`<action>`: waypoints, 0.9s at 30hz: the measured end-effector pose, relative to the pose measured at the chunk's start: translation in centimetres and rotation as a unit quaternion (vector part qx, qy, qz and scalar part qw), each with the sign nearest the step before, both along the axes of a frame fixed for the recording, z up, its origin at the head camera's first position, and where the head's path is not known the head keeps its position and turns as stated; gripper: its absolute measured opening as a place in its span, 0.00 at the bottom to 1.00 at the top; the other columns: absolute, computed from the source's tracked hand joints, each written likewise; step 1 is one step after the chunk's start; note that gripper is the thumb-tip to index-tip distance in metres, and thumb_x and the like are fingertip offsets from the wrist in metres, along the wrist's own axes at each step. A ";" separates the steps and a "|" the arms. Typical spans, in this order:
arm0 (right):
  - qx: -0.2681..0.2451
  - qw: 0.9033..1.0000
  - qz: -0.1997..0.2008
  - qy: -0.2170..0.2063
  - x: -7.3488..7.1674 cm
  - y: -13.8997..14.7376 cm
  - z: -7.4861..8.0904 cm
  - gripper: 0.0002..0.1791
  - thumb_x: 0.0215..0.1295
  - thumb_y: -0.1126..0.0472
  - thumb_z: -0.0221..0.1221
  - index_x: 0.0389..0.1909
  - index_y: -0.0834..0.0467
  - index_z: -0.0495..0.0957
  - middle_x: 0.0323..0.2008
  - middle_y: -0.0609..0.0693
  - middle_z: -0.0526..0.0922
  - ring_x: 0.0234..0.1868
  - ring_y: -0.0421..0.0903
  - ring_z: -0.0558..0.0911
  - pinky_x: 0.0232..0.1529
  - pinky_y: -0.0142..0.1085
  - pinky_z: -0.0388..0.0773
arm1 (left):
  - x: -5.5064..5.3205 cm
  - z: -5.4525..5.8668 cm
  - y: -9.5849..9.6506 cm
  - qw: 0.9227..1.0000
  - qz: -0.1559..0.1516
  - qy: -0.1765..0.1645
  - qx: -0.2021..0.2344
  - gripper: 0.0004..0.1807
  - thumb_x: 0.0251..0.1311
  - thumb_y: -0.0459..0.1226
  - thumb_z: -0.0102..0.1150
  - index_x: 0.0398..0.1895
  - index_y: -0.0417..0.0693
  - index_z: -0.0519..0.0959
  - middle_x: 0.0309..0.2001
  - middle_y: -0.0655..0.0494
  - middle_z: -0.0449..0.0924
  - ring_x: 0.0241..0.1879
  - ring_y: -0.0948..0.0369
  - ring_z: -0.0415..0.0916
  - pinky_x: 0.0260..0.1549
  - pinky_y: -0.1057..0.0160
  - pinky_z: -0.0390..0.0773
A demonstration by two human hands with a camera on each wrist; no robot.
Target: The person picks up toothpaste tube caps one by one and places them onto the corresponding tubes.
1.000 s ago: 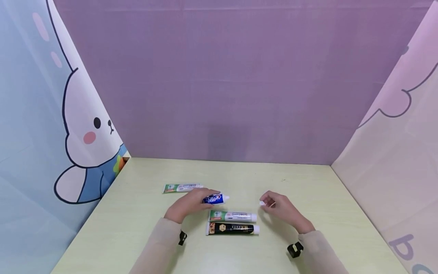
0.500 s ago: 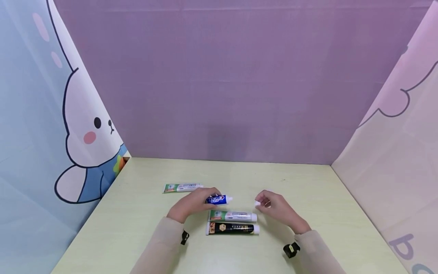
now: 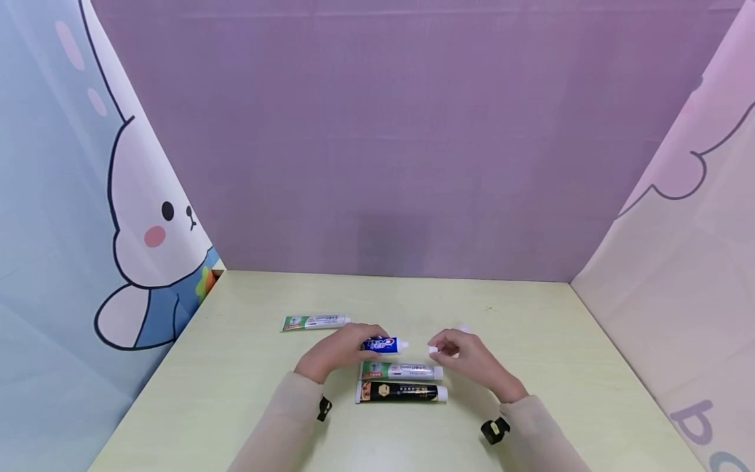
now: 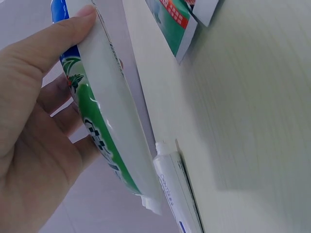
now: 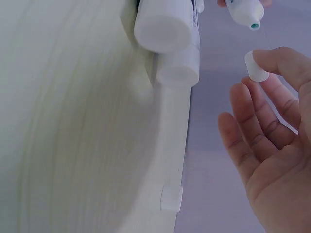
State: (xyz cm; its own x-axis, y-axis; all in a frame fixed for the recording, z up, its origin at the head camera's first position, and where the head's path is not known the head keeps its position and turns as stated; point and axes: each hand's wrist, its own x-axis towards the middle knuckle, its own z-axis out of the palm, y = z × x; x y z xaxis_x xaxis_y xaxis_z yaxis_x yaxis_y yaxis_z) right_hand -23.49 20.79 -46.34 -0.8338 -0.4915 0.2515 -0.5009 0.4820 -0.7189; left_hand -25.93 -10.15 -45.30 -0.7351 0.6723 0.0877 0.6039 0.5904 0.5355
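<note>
My left hand (image 3: 339, 351) grips a blue toothpaste tube (image 3: 385, 345) above the table, its bare white nozzle pointing right. In the left wrist view the tube's (image 4: 104, 107) white and green side shows, with the thumb lying along it. Facing that nozzle across a small gap, my right hand (image 3: 474, 360) pinches a small white cap (image 5: 256, 66) between thumb and fingers. The right wrist view shows the nozzle's (image 5: 254, 24) greenish opening, apart from the cap.
Below the hands lie a green-and-white toothpaste tube (image 3: 404, 372) and a black one (image 3: 401, 393), both with white caps on. Another green-and-white tube (image 3: 315, 322) lies behind the left hand, its narrow nozzle bare. A loose white cap (image 5: 171, 198) sits on the table (image 3: 560, 367) behind the right hand.
Both hands have moved toward each other: the left rightward with the blue tube, the right leftward with the cap. The gap between nozzle and cap has narrowed. The loose cap has come into sight.
</note>
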 end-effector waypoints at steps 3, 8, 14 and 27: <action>0.001 1.000 -0.002 -0.004 0.0 -0.4 0.1 0.07 0.65 0.63 0.67 0.43 0.55 0.83 0.36 0.44 0.83 0.36 0.41 0.81 0.41 0.35 0.81 | 0.1 0.0 0.3 1.000 -0.003 -0.007 0.002 0.19 0.65 0.45 0.65 0.58 0.53 0.80 0.50 0.65 0.82 0.45 0.70 0.76 0.49 0.66 0.78; -0.001 1.000 0.002 -0.001 0.1 -1.0 0.3 0.07 0.65 0.64 0.67 0.42 0.55 0.82 0.37 0.43 0.83 0.37 0.42 0.82 0.43 0.37 0.82 | 0.2 0.2 0.7 1.000 -0.012 -0.005 -0.003 0.19 0.66 0.46 0.64 0.58 0.52 0.80 0.51 0.63 0.82 0.47 0.70 0.77 0.50 0.66 0.78; -0.005 1.000 0.003 0.002 0.2 -1.6 0.4 0.07 0.65 0.65 0.67 0.42 0.55 0.82 0.38 0.45 0.84 0.37 0.42 0.82 0.44 0.37 0.82 | 0.3 0.3 1.1 1.000 -0.019 -0.013 0.004 0.20 0.66 0.46 0.64 0.59 0.53 0.80 0.51 0.64 0.82 0.47 0.71 0.77 0.51 0.67 0.77; -0.004 1.000 0.006 0.020 0.5 -2.2 0.7 0.08 0.64 0.64 0.68 0.43 0.55 0.82 0.38 0.43 0.83 0.37 0.41 0.82 0.43 0.38 0.82 | 0.5 0.4 1.5 1.000 -0.021 -0.010 0.004 0.20 0.65 0.43 0.66 0.59 0.53 0.80 0.50 0.63 0.82 0.46 0.70 0.77 0.50 0.67 0.77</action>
State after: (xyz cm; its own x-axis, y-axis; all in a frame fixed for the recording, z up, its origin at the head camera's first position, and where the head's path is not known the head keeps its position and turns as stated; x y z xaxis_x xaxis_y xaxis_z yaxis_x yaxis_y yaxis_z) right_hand -23.03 18.61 -45.63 -0.8166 -0.4997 0.2887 -0.5357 0.4704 -0.7012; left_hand -25.38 -8.67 -44.86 -0.7082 0.7016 0.0792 0.6169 0.5604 0.5526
